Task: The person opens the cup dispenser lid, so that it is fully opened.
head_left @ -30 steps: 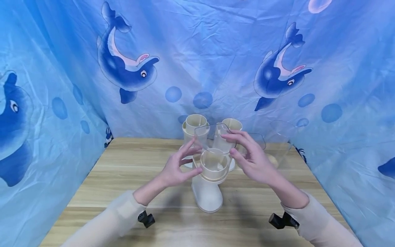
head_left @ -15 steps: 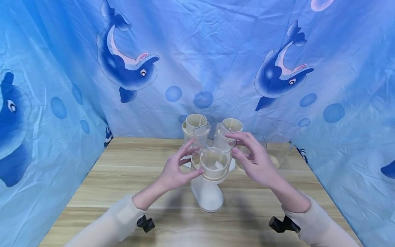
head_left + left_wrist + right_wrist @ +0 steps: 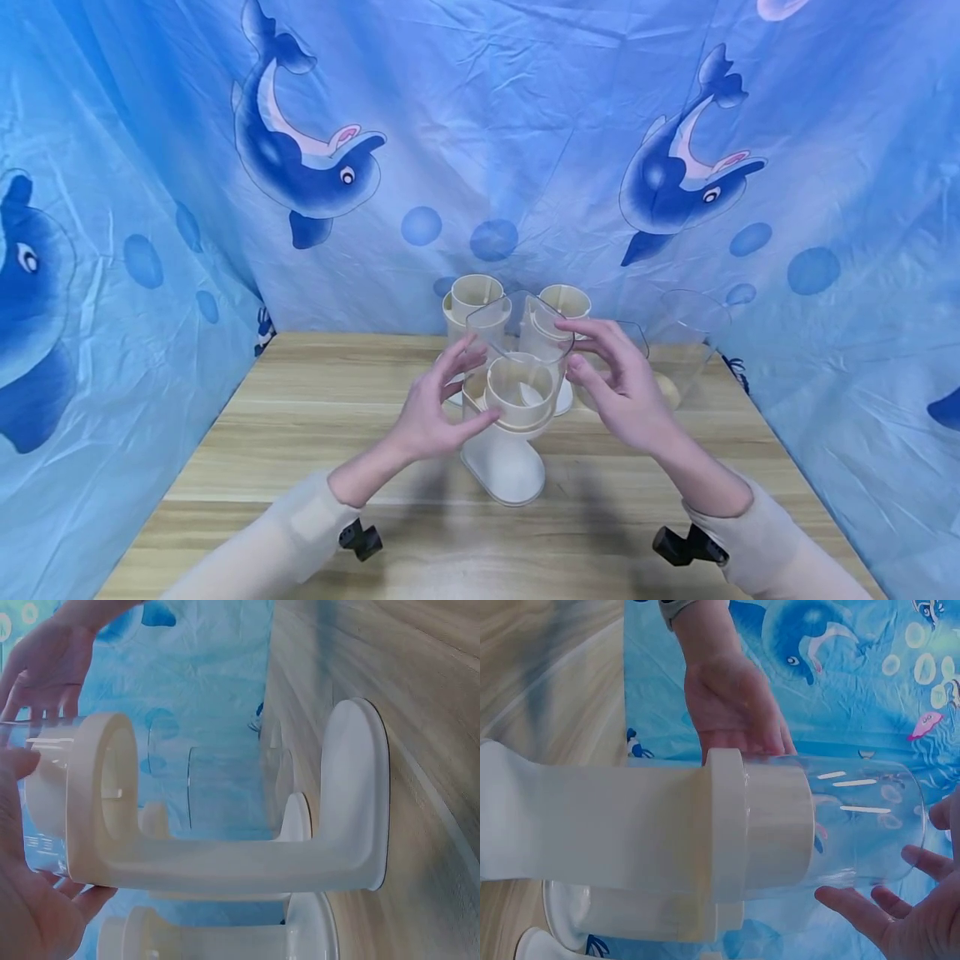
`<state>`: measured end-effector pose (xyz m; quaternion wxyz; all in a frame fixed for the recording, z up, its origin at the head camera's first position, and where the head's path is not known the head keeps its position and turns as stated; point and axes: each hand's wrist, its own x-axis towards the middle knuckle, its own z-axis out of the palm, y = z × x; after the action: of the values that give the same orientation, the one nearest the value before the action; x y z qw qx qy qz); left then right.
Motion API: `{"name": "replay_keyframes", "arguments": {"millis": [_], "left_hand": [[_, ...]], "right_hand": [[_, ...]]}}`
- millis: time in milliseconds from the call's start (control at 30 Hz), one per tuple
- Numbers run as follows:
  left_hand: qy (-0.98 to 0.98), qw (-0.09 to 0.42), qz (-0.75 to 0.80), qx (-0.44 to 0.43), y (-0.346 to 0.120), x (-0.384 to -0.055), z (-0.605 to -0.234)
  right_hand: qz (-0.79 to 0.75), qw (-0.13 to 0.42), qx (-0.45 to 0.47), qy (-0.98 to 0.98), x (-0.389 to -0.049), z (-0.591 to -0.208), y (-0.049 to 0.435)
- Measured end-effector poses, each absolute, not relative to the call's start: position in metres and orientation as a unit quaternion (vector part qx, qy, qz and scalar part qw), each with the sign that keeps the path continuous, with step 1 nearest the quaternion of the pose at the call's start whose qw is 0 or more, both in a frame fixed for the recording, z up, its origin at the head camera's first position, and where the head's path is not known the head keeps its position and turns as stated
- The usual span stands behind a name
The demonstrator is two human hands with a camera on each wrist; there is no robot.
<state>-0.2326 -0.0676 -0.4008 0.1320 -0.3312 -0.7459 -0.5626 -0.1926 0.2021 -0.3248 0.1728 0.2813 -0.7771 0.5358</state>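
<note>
A white stand (image 3: 506,471) with a cream round holder (image 3: 517,421) at its top is upright in front of me. Around the holder's inner collar sits a clear plastic canister (image 3: 862,825), its open end up. My left hand (image 3: 435,408) holds the canister low on the left, thumb on the near side by the holder and fingers behind it. High on the right, my right hand (image 3: 615,375) grips the canister near its rim with thumb and fingers. In the left wrist view the stand's column (image 3: 225,866) joins holder and foot.
Behind the canister stand two more cream stands, one at the left (image 3: 468,312) and one at the right (image 3: 567,302). Clear canisters (image 3: 686,350) are on the wooden table (image 3: 322,400) at the back right. A blue dolphin curtain (image 3: 495,125) surrounds the table.
The canister and stand have shifted slightly away from me and to the left in the head view. Both hands keep their hold on the canister.
</note>
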Motion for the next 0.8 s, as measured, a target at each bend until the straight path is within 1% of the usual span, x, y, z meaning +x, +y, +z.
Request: {"name": "replay_keyframes", "arguments": {"millis": [133, 267, 333, 467, 600, 800], "left_hand": [[-0.753, 0.139, -0.557, -0.323, -0.066, -0.229, -0.399], [-0.768, 0.172, -0.535, -0.308, -0.061, -0.224, -0.398], [-0.770, 0.181, -0.529, -0.306, -0.060, -0.224, -0.397], [-0.766, 0.163, -0.537, -0.314, -0.060, -0.231, -0.396], [-0.766, 0.138, -0.542, -0.319, -0.062, -0.234, -0.398], [-0.776, 0.169, -0.530, -0.297, -0.057, -0.225, -0.398]], "right_hand": [[0.533, 0.177, 0.283, -0.778, -0.193, -0.325, 0.200], [0.545, 0.174, 0.287, -0.768, -0.196, -0.327, 0.198], [0.555, 0.175, 0.290, -0.760, -0.197, -0.327, 0.198], [0.576, 0.179, 0.285, -0.745, -0.195, -0.326, 0.199], [0.567, 0.170, 0.274, -0.758, -0.192, -0.325, 0.199], [0.545, 0.173, 0.274, -0.773, -0.195, -0.328, 0.195]]}}
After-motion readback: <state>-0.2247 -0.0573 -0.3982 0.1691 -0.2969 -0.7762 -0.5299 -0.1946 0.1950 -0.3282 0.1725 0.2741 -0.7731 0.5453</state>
